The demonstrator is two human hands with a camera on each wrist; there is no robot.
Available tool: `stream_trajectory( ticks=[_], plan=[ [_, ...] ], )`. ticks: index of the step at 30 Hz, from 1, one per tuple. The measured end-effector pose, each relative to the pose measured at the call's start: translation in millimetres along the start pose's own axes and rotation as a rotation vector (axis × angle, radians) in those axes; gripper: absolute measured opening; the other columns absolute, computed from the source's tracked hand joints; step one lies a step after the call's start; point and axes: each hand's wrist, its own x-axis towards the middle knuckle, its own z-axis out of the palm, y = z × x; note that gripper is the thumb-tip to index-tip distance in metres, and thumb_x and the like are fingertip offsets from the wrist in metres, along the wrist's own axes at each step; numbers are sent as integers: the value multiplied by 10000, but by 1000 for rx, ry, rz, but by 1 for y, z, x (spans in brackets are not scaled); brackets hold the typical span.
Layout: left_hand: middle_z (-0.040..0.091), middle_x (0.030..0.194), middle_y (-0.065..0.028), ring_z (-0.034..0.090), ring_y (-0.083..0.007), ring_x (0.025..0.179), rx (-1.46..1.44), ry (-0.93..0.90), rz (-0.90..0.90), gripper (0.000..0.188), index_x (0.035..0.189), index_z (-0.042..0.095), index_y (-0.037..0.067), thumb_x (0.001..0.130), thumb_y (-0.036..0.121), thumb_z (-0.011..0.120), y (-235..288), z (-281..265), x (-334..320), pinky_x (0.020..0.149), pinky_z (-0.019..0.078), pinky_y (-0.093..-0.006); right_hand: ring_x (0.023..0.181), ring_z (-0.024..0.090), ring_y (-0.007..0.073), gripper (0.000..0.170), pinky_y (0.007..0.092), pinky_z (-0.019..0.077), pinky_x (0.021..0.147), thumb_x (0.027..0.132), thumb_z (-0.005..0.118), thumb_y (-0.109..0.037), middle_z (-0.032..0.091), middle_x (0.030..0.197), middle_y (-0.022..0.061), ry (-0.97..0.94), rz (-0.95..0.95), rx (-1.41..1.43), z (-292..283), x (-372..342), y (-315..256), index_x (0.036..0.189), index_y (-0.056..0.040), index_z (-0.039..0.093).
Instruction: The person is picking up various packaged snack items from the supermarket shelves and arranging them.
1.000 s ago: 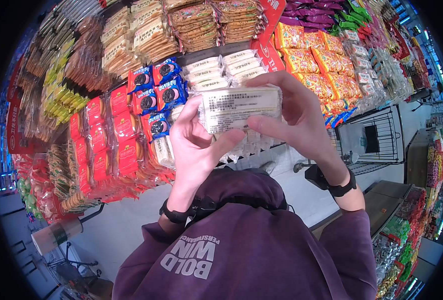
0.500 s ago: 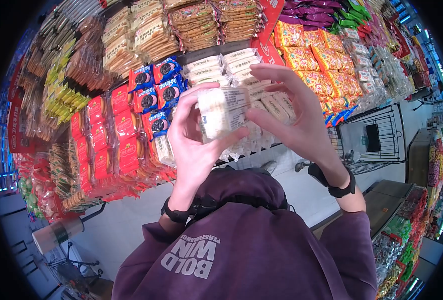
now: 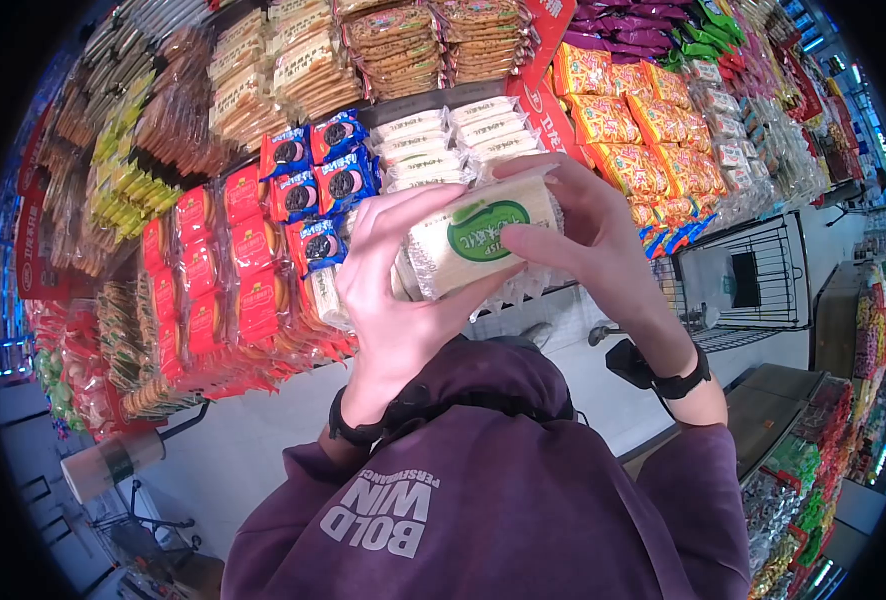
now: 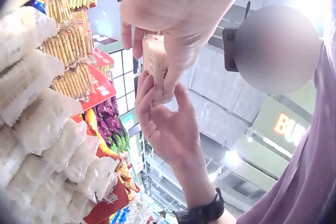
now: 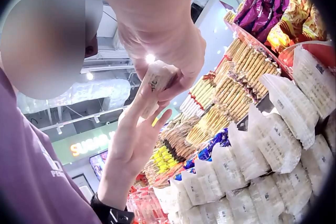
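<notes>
A white clear-wrapped snack packet point(image 3: 468, 235) with a green oval label is up in front of the chest, tilted, label towards the head camera. My right hand point(image 3: 608, 265) grips its right end, thumb pressed on the label side and fingers behind. My left hand point(image 3: 388, 300) holds the other end, fingers along the upper edge and thumb beneath. In the left wrist view the packet point(image 4: 155, 61) stands between the two hands, seen edge-on. The right wrist view shows its narrow end point(image 5: 161, 74) by the right fingers. Behind it lie rows of similar white packets point(image 3: 413, 150).
Blue cookie packets point(image 3: 313, 190) and red packets point(image 3: 253, 245) hang left of the hands. Orange snack bags point(image 3: 653, 120) lie to the right. A wire shopping cart point(image 3: 763, 280) stands at the right, and a plastic bag roll point(image 3: 113, 465) at the lower left.
The packet has turned over from its printed text side to the green label side. The right hand, partly off it half a second ago, grips it again; the left hand's fingers have shifted along the edge.
</notes>
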Motion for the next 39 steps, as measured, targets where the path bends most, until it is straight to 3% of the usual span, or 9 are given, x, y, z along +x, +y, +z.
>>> stream_trajectory(
  ticks=[5, 12, 16, 23, 30, 33, 36, 37, 39],
  plan=[
    [683, 1124, -148, 663, -242, 1008, -208, -11, -99, 492, 1098, 658, 8, 663, 11, 887, 4, -1, 1, 877, 527, -355, 986, 661, 122, 511, 266, 530, 825, 851, 781, -71, 703, 1074, 84, 51, -86, 12, -2, 4, 4, 1292, -36, 525],
    [630, 1228, -132, 669, -141, 968, -935, -50, -774, 492, 1194, 581, -69, 743, -180, 743, 12, 2, 2, 866, 540, -276, 880, 668, 81, 364, 231, 518, 743, 840, 809, -119, 715, 988, 57, 28, -126, -110, -13, 26, -1, 1151, -24, 646],
    [696, 1098, -94, 685, -148, 985, -846, -245, -805, 334, 1166, 624, -53, 842, -72, 706, 3, -4, -7, 863, 561, -301, 784, 632, 41, 225, 204, 487, 681, 887, 774, -204, 711, 867, 19, -58, -120, -169, -7, 33, -6, 991, -7, 738],
    [670, 1047, -138, 696, -213, 922, -1329, -82, -824, 59, 997, 584, -7, 949, 8, 613, 2, -5, -11, 821, 623, -398, 596, 439, 18, 376, 243, 338, 515, 957, 682, -361, 554, 624, -50, -36, -151, -360, -14, 43, 1, 932, 7, 754],
    [672, 1094, -141, 698, -216, 975, -1110, -100, -822, 220, 1160, 561, -29, 948, 13, 603, 2, -3, -11, 855, 616, -409, 585, 402, 17, 361, 252, 321, 503, 957, 681, -349, 500, 590, -37, -12, -158, -364, -13, 44, 1, 911, 2, 751],
    [684, 1102, -125, 695, -199, 997, -929, -88, -797, 321, 1247, 542, -50, 941, 19, 607, 4, 1, -8, 878, 601, -406, 604, 503, 62, 308, 268, 397, 550, 927, 716, -317, 577, 636, 3, -3, -236, -405, -13, 41, 0, 925, -11, 747],
    [717, 1023, -86, 702, -152, 941, -897, 22, -818, 353, 1243, 560, -64, 920, 32, 665, 2, 2, -8, 843, 577, -329, 752, 638, 176, 266, 322, 490, 699, 880, 754, -295, 682, 807, 52, 5, -705, -795, -14, 34, -9, 966, -43, 742],
    [732, 982, -70, 706, -132, 911, -912, 76, -837, 354, 1227, 574, -68, 910, 36, 692, 2, 2, -8, 824, 568, -291, 999, 639, 280, 336, 396, 487, 885, 840, 768, -309, 695, 1036, 78, -118, -675, -918, -17, 29, -15, 1088, -90, 713],
    [734, 962, -57, 694, -103, 884, -854, 64, -840, 360, 1234, 574, -68, 917, 52, 693, 1, 4, -8, 796, 531, -245, 1055, 615, 278, 395, 414, 468, 921, 833, 767, -320, 670, 1082, 79, -135, -705, -1046, -12, 25, -15, 1144, -92, 680]
  ],
)
